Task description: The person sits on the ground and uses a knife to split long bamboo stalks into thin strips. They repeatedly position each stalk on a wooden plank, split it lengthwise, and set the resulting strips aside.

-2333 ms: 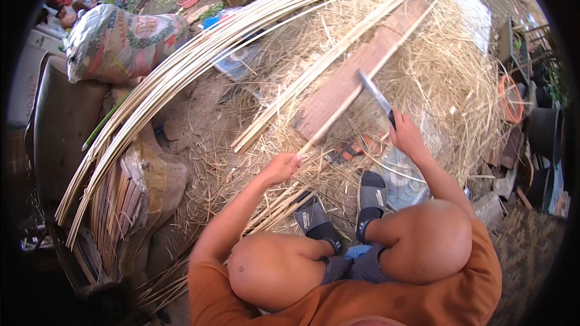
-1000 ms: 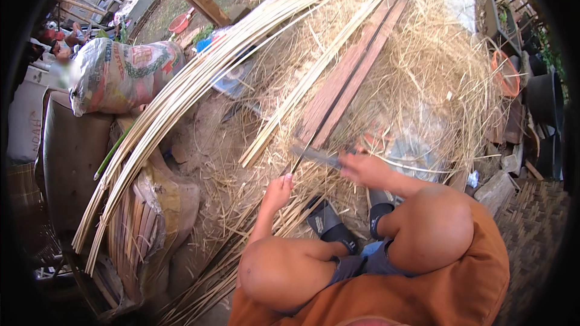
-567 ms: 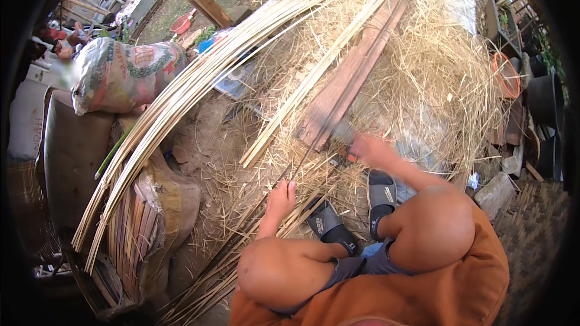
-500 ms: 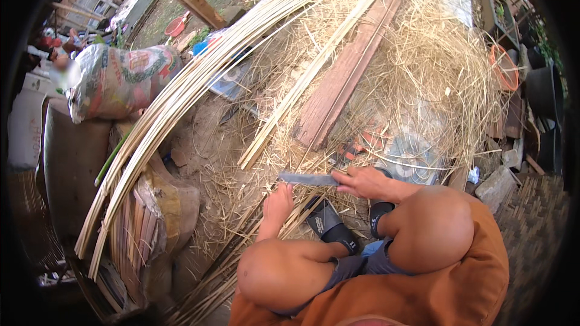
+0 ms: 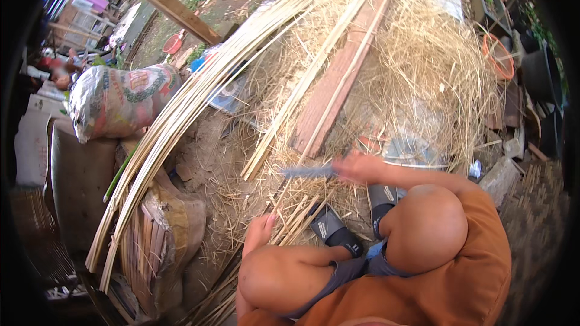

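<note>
My right hand (image 5: 360, 168) is closed round the handle of a knife, and both are smeared by motion. Its grey blade (image 5: 304, 172) points left, lying across a long thin bamboo strip (image 5: 346, 79). That strip slants up from my left hand (image 5: 260, 229), whose fingers pinch its near end beside my left knee. Farther off, the strip runs along a reddish-brown wooden plank (image 5: 321, 107). A small group of pale strips (image 5: 284, 115) rests just left of the plank. Below the blade, more split strips (image 5: 296, 220) lie near my sandalled feet.
Curly bamboo shavings (image 5: 435, 66) cover the ground at the right. A long bundle of strips (image 5: 175, 108) arcs across the left, by a stuffed sack (image 5: 127, 93) and a wrapped bundle of sticks (image 5: 172, 229). A concrete block (image 5: 500, 182) and black pots (image 5: 539, 75) stand at right.
My left hand has moved down and back toward my knee, away from the blade. A pale strip now shows along the plank. The knife stays at about the same place.
</note>
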`<action>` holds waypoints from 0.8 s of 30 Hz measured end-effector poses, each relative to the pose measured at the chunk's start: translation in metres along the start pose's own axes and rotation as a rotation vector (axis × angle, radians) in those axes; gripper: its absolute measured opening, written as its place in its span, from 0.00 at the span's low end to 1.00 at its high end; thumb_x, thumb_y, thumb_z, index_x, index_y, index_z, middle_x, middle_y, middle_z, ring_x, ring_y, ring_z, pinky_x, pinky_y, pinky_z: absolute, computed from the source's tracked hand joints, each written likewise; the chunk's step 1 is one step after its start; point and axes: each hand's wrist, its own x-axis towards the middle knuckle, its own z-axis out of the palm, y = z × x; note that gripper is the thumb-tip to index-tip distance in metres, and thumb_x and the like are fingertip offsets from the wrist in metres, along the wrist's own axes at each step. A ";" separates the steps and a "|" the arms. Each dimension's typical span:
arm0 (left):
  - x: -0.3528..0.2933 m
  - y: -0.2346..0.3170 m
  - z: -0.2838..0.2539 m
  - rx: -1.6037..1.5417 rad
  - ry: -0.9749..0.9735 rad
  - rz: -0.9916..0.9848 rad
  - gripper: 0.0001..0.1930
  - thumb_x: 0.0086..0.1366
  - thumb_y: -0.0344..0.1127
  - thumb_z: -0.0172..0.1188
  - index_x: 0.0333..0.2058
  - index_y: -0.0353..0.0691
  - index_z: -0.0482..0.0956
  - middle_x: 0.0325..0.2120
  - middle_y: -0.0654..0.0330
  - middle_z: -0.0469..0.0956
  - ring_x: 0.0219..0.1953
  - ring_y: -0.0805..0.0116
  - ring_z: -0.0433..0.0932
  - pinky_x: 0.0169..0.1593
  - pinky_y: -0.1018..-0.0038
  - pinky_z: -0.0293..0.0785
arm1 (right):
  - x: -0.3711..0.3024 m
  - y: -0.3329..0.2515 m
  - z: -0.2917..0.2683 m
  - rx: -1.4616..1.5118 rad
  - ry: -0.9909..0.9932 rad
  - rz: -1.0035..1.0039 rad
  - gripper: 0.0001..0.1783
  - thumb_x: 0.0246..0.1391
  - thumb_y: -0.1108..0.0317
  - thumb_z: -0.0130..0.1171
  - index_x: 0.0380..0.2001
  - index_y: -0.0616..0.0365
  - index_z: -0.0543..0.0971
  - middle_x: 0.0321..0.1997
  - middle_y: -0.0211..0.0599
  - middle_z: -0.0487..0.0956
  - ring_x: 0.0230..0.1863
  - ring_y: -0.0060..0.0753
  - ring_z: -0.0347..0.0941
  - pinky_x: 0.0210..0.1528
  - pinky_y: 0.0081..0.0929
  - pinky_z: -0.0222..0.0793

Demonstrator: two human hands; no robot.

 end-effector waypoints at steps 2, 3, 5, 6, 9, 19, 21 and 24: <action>-0.040 -0.050 -0.011 -0.112 0.018 -0.102 0.23 0.68 0.49 0.48 0.24 0.33 0.72 0.13 0.59 0.65 0.19 0.69 0.62 0.26 0.69 0.61 | 0.010 0.010 0.003 0.031 0.075 0.017 0.19 0.59 0.52 0.49 0.47 0.51 0.73 0.27 0.45 0.78 0.29 0.46 0.77 0.32 0.43 0.74; -0.053 -0.084 -0.011 -0.232 0.029 -0.201 0.23 0.67 0.49 0.49 0.24 0.33 0.72 0.13 0.59 0.65 0.18 0.70 0.61 0.25 0.69 0.61 | 0.018 0.012 -0.006 0.099 0.062 0.111 0.20 0.59 0.50 0.49 0.47 0.51 0.73 0.28 0.46 0.78 0.30 0.47 0.77 0.33 0.44 0.74; -0.055 -0.076 -0.017 -0.257 0.015 -0.298 0.23 0.67 0.48 0.49 0.23 0.32 0.71 0.12 0.60 0.63 0.19 0.71 0.60 0.24 0.70 0.59 | 0.017 0.014 -0.028 0.213 0.004 0.322 0.21 0.60 0.48 0.48 0.48 0.51 0.72 0.29 0.47 0.78 0.31 0.48 0.77 0.35 0.45 0.74; -0.041 -0.021 -0.022 -0.164 0.019 -0.278 0.23 0.67 0.48 0.50 0.22 0.32 0.71 0.12 0.61 0.62 0.19 0.72 0.59 0.24 0.70 0.58 | 0.014 -0.002 -0.018 0.171 -0.016 0.266 0.22 0.61 0.48 0.46 0.49 0.50 0.72 0.29 0.48 0.79 0.33 0.50 0.77 0.36 0.46 0.73; -0.028 0.001 0.005 -0.060 0.276 -0.110 0.24 0.67 0.49 0.50 0.21 0.32 0.70 0.12 0.61 0.62 0.20 0.74 0.59 0.24 0.70 0.58 | 0.004 0.022 0.026 -0.038 0.039 -0.116 0.22 0.62 0.47 0.43 0.49 0.50 0.71 0.30 0.48 0.79 0.35 0.51 0.78 0.40 0.46 0.72; -0.001 -0.009 -0.009 -0.022 0.250 -0.016 0.22 0.68 0.46 0.48 0.25 0.30 0.73 0.14 0.56 0.65 0.20 0.73 0.61 0.25 0.69 0.61 | 0.008 -0.062 -0.017 -0.017 -0.351 -0.304 0.25 0.60 0.47 0.45 0.56 0.47 0.69 0.38 0.51 0.79 0.38 0.52 0.77 0.43 0.46 0.72; 0.004 -0.022 0.004 0.021 0.155 -0.036 0.22 0.68 0.46 0.48 0.26 0.30 0.74 0.14 0.55 0.66 0.20 0.72 0.63 0.26 0.69 0.62 | 0.019 0.058 -0.015 -0.021 -0.081 0.181 0.22 0.61 0.50 0.44 0.45 0.53 0.77 0.34 0.49 0.80 0.37 0.52 0.77 0.41 0.45 0.71; -0.019 -0.049 -0.012 0.038 0.153 -0.069 0.21 0.67 0.47 0.49 0.28 0.30 0.75 0.16 0.50 0.70 0.18 0.62 0.68 0.27 0.65 0.64 | 0.026 0.126 -0.076 0.002 0.216 0.736 0.22 0.63 0.51 0.41 0.43 0.56 0.76 0.31 0.50 0.80 0.34 0.52 0.77 0.36 0.46 0.70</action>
